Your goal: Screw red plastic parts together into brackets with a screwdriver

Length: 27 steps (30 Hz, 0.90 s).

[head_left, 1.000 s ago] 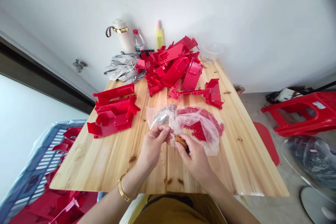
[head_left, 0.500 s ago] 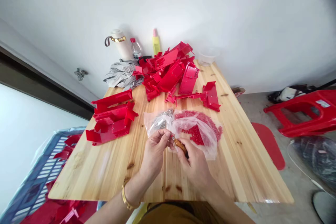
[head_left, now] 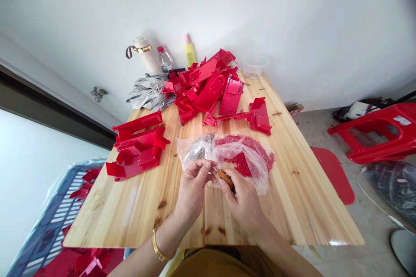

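My right hand [head_left: 243, 192] is closed round a short hand tool [head_left: 225, 176] with an amber-brown handle and a metal tip. That tip points left, at the pinched fingers of my left hand [head_left: 196, 181]. Between those fingertips a tiny red piece shows, mostly hidden, right by the tip. Just beyond both hands lie two clear plastic bags. The smaller bag [head_left: 186, 151] holds small silvery metal parts [head_left: 202, 149]; the larger one [head_left: 258, 162] is filled with small red plastic pieces [head_left: 240, 165].
Red plastic housings [head_left: 208, 91] are heaped at the back of the wooden table [head_left: 308, 207], with several more [head_left: 139, 151] at left. Behind them stand a white flask [head_left: 147, 56], a bottle [head_left: 165, 60] and a clear tub [head_left: 255, 67]. A blue crate [head_left: 55, 220] is at lower left.
The view has shifted slightly. Both hands keep nearly the same pose, with the tool's tip still at the left fingertips.
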Each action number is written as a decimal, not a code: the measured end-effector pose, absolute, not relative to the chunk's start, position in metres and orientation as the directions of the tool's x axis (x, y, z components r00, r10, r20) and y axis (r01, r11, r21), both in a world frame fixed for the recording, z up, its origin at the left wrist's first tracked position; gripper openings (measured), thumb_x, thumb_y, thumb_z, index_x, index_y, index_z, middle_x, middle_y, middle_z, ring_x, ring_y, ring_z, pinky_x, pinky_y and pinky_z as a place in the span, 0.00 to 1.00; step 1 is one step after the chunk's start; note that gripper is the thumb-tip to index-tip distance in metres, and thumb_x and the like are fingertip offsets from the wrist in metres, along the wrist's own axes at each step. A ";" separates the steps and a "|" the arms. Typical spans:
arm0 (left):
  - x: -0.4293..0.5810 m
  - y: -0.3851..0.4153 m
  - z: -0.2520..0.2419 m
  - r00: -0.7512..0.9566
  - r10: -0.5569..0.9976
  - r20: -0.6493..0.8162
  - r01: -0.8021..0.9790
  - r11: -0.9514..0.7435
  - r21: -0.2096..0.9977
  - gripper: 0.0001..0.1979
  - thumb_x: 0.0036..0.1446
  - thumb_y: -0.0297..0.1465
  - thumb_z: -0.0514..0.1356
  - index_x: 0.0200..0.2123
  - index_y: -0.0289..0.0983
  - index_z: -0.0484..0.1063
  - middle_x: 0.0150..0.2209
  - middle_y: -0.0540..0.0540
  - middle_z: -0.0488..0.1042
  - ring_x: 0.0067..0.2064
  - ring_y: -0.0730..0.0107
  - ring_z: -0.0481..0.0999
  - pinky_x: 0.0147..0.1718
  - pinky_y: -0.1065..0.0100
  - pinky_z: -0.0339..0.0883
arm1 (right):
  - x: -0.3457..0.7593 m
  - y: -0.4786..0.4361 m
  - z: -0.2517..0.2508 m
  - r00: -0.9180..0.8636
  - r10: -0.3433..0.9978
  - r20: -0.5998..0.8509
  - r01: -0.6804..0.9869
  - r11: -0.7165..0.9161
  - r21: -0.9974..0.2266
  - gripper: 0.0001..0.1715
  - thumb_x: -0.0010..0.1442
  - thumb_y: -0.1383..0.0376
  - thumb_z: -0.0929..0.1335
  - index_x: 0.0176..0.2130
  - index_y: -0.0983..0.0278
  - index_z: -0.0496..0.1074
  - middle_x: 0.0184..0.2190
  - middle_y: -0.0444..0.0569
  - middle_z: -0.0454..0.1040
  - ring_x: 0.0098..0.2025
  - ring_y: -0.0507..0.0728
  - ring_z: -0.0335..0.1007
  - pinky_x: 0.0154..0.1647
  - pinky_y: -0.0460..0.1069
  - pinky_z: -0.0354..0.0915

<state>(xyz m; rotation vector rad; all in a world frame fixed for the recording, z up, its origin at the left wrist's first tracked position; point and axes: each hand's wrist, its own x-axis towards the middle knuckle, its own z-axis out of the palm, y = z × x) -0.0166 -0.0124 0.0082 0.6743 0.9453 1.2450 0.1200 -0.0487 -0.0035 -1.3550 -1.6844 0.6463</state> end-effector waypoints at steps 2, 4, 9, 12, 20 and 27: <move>-0.019 -0.013 0.008 0.051 0.973 -0.224 -0.472 0.221 0.853 0.09 0.55 0.36 0.69 0.32 0.35 0.77 0.34 0.48 0.77 0.30 0.76 0.74 0.28 0.73 0.70 | 0.121 -0.049 -0.004 -0.052 0.948 0.315 0.518 0.295 -0.803 0.12 0.68 0.68 0.62 0.50 0.63 0.68 0.44 0.53 0.80 0.43 0.58 0.79 0.43 0.50 0.72; -0.021 -0.011 0.007 0.070 0.970 -0.232 -0.476 0.237 0.847 0.08 0.55 0.35 0.69 0.32 0.36 0.77 0.33 0.49 0.76 0.29 0.76 0.73 0.27 0.73 0.70 | 0.123 -0.049 -0.004 -0.067 0.941 0.332 0.524 0.317 -0.790 0.12 0.68 0.68 0.62 0.50 0.63 0.69 0.43 0.52 0.80 0.43 0.57 0.78 0.43 0.50 0.72; -0.025 -0.008 0.002 0.111 0.970 -0.216 -0.428 0.242 0.871 0.08 0.52 0.33 0.70 0.32 0.37 0.77 0.33 0.51 0.74 0.29 0.77 0.73 0.29 0.73 0.70 | 0.132 -0.048 -0.007 -0.115 0.937 0.330 0.549 0.337 -0.765 0.12 0.69 0.66 0.63 0.51 0.63 0.70 0.43 0.53 0.79 0.43 0.59 0.77 0.44 0.52 0.71; -0.027 -0.011 0.000 0.157 0.966 -0.205 -0.372 0.251 0.894 0.07 0.54 0.33 0.69 0.33 0.37 0.76 0.33 0.51 0.74 0.29 0.77 0.73 0.29 0.73 0.69 | 0.136 -0.047 -0.008 -0.113 0.942 0.316 0.503 0.329 -0.799 0.13 0.69 0.66 0.63 0.52 0.62 0.71 0.43 0.53 0.79 0.44 0.59 0.77 0.44 0.52 0.71; -0.006 0.077 0.044 0.465 0.843 0.270 0.336 -0.451 0.827 0.17 0.59 0.33 0.64 0.51 0.38 0.71 0.46 0.42 0.76 0.48 0.61 0.75 0.52 0.58 0.69 | 0.161 -0.048 0.002 0.237 0.951 0.197 0.285 0.126 -0.950 0.14 0.67 0.59 0.65 0.50 0.59 0.73 0.42 0.49 0.80 0.41 0.58 0.78 0.41 0.50 0.72; 0.062 0.181 0.034 0.556 0.820 0.138 0.789 -0.573 0.223 0.10 0.58 0.21 0.57 0.39 0.32 0.77 0.43 0.34 0.78 0.50 0.51 0.74 0.51 0.54 0.68 | 0.181 -0.057 0.006 0.297 0.945 0.136 0.282 0.049 -0.958 0.16 0.67 0.56 0.65 0.49 0.62 0.73 0.31 0.45 0.79 0.32 0.55 0.76 0.36 0.48 0.71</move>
